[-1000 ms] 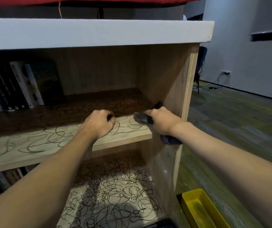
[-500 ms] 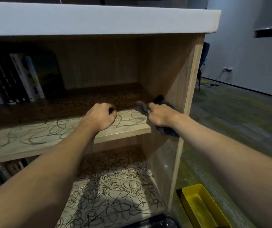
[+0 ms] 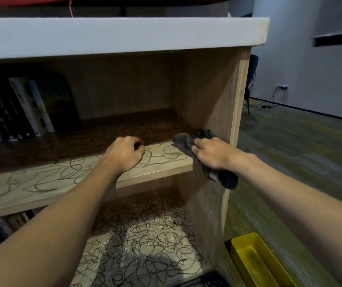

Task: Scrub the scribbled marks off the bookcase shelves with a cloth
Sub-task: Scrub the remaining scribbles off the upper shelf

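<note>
Gripping a crumpled dark grey cloth (image 3: pixel 188 141), my right hand (image 3: pixel 213 154) sits at the front right corner of the scribbled light wooden middle shelf (image 3: pixel 68 179); one end of the cloth lies on the board just ahead of my fingers, the other hangs below my wrist over the shelf edge. Just to its left, my left hand (image 3: pixel 124 153) rests as a loose fist on the same board, fingers curled and holding nothing. Below both hands, the lower wooden shelf (image 3: pixel 145 241) carries far denser black scribbles. Under my right forearm a yellow plastic tray (image 3: pixel 257 264) sits on the floor. Beyond my left hand, a row of upright books (image 3: pixel 17 108) stands at the back. I judge the risk is a bunched cloth skating over the ink and smearing it, or the dangling tail snagging the side panel.
</note>
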